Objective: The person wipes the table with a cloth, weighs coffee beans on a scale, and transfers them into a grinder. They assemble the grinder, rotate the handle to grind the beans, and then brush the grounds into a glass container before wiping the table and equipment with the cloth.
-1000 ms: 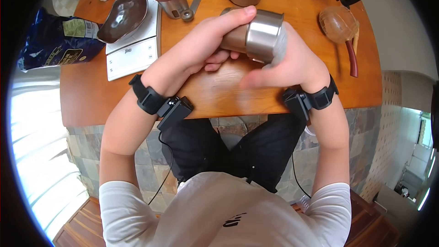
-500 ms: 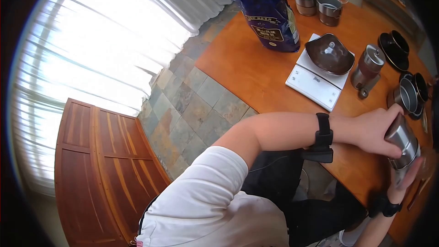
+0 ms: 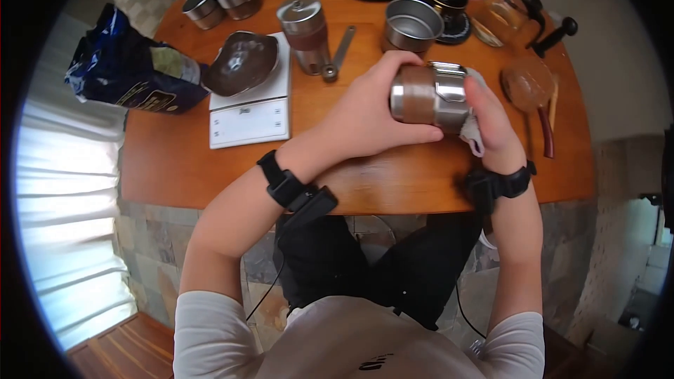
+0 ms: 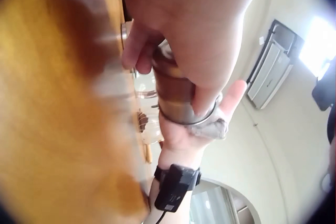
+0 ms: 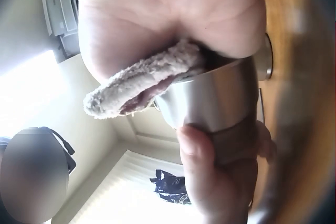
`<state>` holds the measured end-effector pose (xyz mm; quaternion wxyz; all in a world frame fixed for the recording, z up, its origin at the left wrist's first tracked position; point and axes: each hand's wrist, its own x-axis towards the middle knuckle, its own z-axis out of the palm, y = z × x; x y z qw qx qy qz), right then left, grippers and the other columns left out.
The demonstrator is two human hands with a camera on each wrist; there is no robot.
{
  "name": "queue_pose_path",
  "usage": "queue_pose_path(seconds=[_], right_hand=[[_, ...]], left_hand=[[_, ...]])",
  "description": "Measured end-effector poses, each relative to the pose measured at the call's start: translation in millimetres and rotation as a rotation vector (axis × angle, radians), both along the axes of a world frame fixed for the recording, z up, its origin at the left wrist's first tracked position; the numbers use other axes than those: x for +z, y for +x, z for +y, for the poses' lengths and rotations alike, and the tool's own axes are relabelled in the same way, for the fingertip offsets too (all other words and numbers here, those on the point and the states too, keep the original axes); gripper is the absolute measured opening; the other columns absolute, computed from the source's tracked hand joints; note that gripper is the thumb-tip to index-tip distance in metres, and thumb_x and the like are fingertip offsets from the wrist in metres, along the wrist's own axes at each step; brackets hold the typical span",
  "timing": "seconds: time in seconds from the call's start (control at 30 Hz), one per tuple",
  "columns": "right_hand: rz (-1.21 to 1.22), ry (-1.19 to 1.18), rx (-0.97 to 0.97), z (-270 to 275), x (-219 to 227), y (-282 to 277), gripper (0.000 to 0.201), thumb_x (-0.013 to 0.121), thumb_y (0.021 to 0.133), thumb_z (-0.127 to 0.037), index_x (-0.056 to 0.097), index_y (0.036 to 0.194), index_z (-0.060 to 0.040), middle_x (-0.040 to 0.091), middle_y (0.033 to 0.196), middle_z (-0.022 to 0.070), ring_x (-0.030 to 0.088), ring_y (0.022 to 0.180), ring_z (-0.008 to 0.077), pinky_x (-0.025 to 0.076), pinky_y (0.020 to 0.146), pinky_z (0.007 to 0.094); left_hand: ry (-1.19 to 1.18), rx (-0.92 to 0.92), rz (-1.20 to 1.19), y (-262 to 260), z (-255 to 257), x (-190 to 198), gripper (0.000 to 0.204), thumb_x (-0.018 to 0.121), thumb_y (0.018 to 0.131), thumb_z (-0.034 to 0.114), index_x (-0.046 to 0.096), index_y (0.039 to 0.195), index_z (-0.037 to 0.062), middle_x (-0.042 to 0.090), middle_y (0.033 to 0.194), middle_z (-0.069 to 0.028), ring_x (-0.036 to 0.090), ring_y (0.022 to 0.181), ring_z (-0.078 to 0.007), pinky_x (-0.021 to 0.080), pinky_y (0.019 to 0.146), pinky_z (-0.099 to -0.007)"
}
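My left hand [image 3: 365, 109] grips a metal cup [image 3: 415, 95] with a brown band, tipped on its side, its mouth towards my right hand. Fingers and thumb wrap round its base end. A folded metal handle [image 3: 449, 84] lies against the cup's upper side. At the mouth, my right hand [image 3: 500, 130] holds a pale, fluffy cloth [image 5: 142, 79], its palm close over the rim. The cloth bunches out past the rim beside the palm; the right fingers are hidden inside the cup. In the left wrist view the right thumb [image 4: 233, 98] sticks out beyond the cup.
Behind the hands stand another metal cup [image 3: 413, 24], a hand grinder [image 3: 307, 35] and its crank [image 3: 342, 52]. To the left are a white scale [image 3: 249, 125] bearing a brown dish [image 3: 242, 63], and a blue bag [image 3: 133, 70]. A glass pot [image 3: 500, 17] and red-handled utensil [image 3: 547, 126] lie right.
The head view swung left and came back. The cup has turned, bringing its folded handle from the lower side to the upper side. Both hands stay at the cup, the cloth at its mouth.
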<state>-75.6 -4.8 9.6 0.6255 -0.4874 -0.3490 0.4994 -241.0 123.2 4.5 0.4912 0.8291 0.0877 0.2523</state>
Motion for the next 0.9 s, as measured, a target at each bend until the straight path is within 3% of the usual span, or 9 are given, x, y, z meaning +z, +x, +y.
queue_pose_path(seconds=[0.1,0.17,0.33,0.47,0.63,0.67,0.7,0.77,0.9], right_hand=[[-0.145,0.062,0.174,-1.2,22.6,-9.5,0.039,0.070,0.090,-0.028,0.059,0.116,-0.0011,0.066,0.083,0.0033,0.050,0.045,0.0060,0.039,0.038,0.0211],[-0.560,0.215,0.176,-6.4,24.7,-4.5,0.025,0.077,0.084,-0.016,0.067,0.101,-0.0012,0.067,0.081,0.0013,0.059,0.064,0.0085,0.048,0.058,0.0254],[-1.230,0.558,-0.195,-20.8,38.1,-3.7,0.022,0.077,0.081,-0.012,0.069,0.099,-0.0013,0.072,0.090,0.0109,0.068,0.081,0.0215,0.053,0.075,0.0320],[-1.171,0.341,-0.130,-43.5,52.6,-13.4,0.024,0.074,0.082,-0.009,0.071,0.105,-0.0027,0.071,0.103,0.0165,0.069,0.097,0.0303,0.053,0.089,0.0359],[-1.444,0.196,-0.226,-60.1,58.1,5.3,0.013,0.067,0.081,-0.012,0.067,0.092,-0.0056,0.068,0.088,0.0191,0.065,0.081,0.0377,0.054,0.075,0.0439],[-1.553,0.084,-0.200,-68.6,58.2,21.5,0.014,0.069,0.081,-0.011,0.069,0.093,-0.0037,0.067,0.087,0.0181,0.065,0.080,0.0380,0.054,0.071,0.0428],[-1.578,0.046,-0.237,-67.0,60.9,25.8,0.014,0.069,0.081,-0.011,0.069,0.093,-0.0037,0.067,0.087,0.0181,0.065,0.080,0.0380,0.054,0.071,0.0428],[-1.680,-0.127,-0.170,-63.8,65.3,27.8,0.011,0.062,0.068,-0.006,0.066,0.077,-0.0024,0.067,0.080,0.0208,0.066,0.079,0.0387,0.053,0.072,0.0450],[-1.726,-0.201,-0.211,-50.7,54.5,27.6,0.011,0.062,0.069,-0.010,0.067,0.075,-0.0015,0.068,0.080,0.0212,0.067,0.078,0.0392,0.054,0.072,0.0454]], left_hand=[[-0.463,-0.030,0.195,-3.6,0.5,12.5,0.074,0.086,0.074,0.034,0.048,0.129,0.0028,0.066,0.096,-0.0107,0.067,0.077,-0.0187,0.056,0.065,-0.0305],[-1.062,-0.323,0.220,-0.4,12.5,3.9,0.061,0.074,0.086,0.037,0.049,0.127,0.0005,0.060,0.079,-0.0065,0.041,0.036,-0.0075,0.034,0.031,-0.0204],[-1.125,-0.373,-0.002,-0.5,5.5,0.2,0.077,0.076,0.087,0.032,0.031,0.142,0.0033,0.062,0.096,-0.0135,0.063,0.061,-0.0187,0.055,0.053,-0.0301],[-1.073,-0.378,0.025,-4.5,-6.9,0.6,0.088,0.078,0.085,0.015,0.018,0.149,0.0075,0.059,0.112,-0.0224,0.068,0.092,-0.0294,0.059,0.079,-0.0389],[-0.407,0.013,-0.019,-4.4,-4.6,8.0,0.063,0.074,0.087,0.012,0.040,0.140,0.0084,0.063,0.075,-0.0016,0.050,0.050,-0.0042,0.038,0.044,-0.0205],[-0.223,0.139,-0.036,2.5,-2.1,1.7,0.058,0.069,0.088,0.010,0.044,0.141,0.0102,0.059,0.120,-0.0067,0.050,0.056,-0.0036,0.039,0.051,-0.0185],[0.076,0.217,-0.167,5.3,6.0,2.1,0.056,0.066,0.090,0.009,0.045,0.142,0.0097,0.058,0.127,-0.0051,0.045,0.060,-0.0031,0.037,0.055,-0.0184],[0.306,0.302,-0.112,11.4,3.2,23.9,0.056,0.064,0.090,0.009,0.044,0.143,0.0086,0.056,0.137,-0.0080,0.062,0.079,-0.0139,0.048,0.069,-0.0252],[0.550,0.306,-0.028,35.2,16.8,16.4,0.056,0.061,0.090,0.010,0.042,0.143,0.0074,0.048,0.145,-0.0182,0.052,0.125,-0.0411,0.044,0.103,-0.0418]])
